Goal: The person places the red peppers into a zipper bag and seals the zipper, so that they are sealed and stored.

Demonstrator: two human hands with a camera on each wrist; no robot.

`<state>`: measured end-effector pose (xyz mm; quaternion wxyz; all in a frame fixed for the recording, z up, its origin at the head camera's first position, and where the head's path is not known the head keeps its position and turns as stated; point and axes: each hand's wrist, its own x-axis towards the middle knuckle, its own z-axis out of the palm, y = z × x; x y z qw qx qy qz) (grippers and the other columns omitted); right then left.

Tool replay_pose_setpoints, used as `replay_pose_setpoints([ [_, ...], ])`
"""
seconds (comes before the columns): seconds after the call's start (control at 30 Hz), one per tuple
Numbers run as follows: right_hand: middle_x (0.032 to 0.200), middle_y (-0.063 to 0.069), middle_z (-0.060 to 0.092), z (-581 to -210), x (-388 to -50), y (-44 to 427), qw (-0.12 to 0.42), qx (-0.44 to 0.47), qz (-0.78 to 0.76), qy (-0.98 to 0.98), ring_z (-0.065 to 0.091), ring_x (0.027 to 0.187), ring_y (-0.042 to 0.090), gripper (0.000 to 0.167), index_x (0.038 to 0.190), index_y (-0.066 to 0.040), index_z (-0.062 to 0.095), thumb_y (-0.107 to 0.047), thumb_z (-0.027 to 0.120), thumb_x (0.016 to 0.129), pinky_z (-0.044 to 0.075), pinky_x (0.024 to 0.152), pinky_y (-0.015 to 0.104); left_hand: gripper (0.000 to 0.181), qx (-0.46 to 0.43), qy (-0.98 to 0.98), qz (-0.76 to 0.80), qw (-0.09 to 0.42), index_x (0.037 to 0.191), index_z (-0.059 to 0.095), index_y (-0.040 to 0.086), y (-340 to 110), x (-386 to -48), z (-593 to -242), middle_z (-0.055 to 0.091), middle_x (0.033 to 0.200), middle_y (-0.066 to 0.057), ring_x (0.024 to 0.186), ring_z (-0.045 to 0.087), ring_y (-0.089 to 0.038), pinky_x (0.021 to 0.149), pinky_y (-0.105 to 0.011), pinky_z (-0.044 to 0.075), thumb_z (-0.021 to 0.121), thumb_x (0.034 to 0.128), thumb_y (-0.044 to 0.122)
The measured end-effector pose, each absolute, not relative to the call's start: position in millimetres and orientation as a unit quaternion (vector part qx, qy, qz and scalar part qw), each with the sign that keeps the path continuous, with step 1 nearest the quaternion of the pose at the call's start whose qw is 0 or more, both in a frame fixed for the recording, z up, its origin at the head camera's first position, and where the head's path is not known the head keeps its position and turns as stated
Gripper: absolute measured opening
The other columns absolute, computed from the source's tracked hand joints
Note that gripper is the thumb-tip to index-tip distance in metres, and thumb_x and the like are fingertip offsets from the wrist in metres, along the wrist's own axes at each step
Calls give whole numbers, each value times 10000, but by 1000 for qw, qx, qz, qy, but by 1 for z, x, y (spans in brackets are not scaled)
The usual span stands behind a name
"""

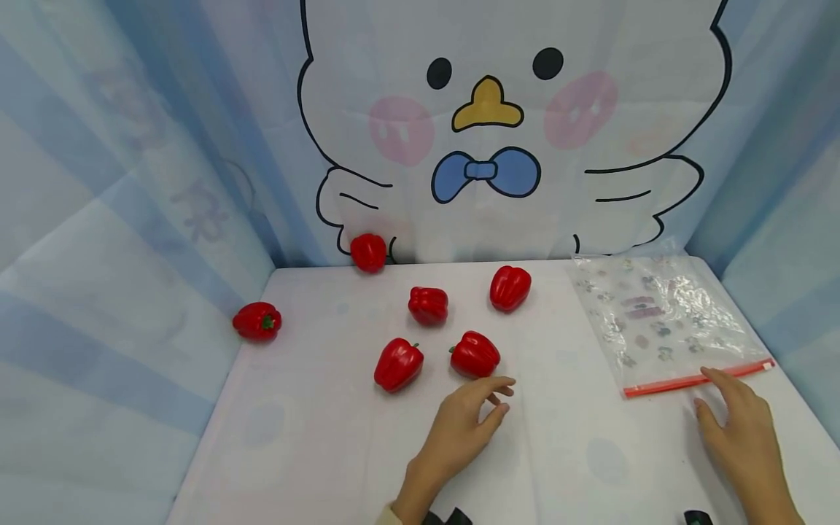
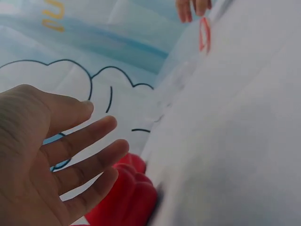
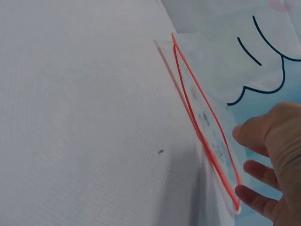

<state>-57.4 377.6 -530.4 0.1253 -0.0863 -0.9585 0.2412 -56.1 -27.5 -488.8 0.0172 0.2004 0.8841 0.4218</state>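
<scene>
My left hand (image 1: 462, 423) is held just in front of a red bell pepper (image 1: 475, 354), its fingers loosely bent and nothing in them. Seen from the left wrist, the fingers (image 2: 96, 134) are spread beside a red bell pepper (image 2: 129, 197). A clear zip bag (image 1: 656, 313) with paw prints and a red zip edge lies flat on the right. Over that edge hovers my right hand (image 1: 744, 434), relaxed and holding nothing. In the right wrist view, the two red strips of the bag's mouth (image 3: 202, 101) stand apart; whether a fingertip touches them I cannot tell.
More red bell peppers lie about the white table (image 1: 315, 437): one (image 1: 398, 364) close by, others (image 1: 429, 305) (image 1: 510, 289) behind, one (image 1: 257, 321) at the left edge and one (image 1: 368, 253) at the back edge. A printed curtain (image 1: 485, 219) encloses the table.
</scene>
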Motion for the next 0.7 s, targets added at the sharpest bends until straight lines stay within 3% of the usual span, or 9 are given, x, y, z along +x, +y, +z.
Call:
replay_pose_setpoints([
  [0.17,1472,384,439,-532,-59,378,149,-45,225,-962,367,1294,627,615,1496,61,441,53,648,916,242,1150,764,408,229,885,402,48,1449,575,293,-6,-66,-499,692,1310,151,1119,645,-18,948,-194,533,642,1046,275],
  [0.33,1590,336,337,-532,-64,379,133,-38,199,-970,300,1328,666,735,1568,-11,377,57,665,895,206,1111,828,448,259,881,386,90,1508,501,284,18,-75,-508,592,1460,120,1271,558,-52,1062,-235,498,560,1076,385],
  [0.5,1625,310,307,-533,-71,379,105,-23,174,-979,288,1337,669,758,1579,-71,390,39,685,889,253,1014,863,482,279,888,355,86,1518,482,268,39,-84,-512,533,1512,103,1359,502,-78,1130,-250,458,569,1065,410],
  [0.7,1563,318,390,-533,-76,377,104,-2,153,-983,332,1317,620,676,1495,-45,478,43,700,862,319,930,857,506,282,901,317,86,1528,471,287,57,-93,-515,522,1516,91,1354,500,-84,1114,-250,462,577,1055,435],
])
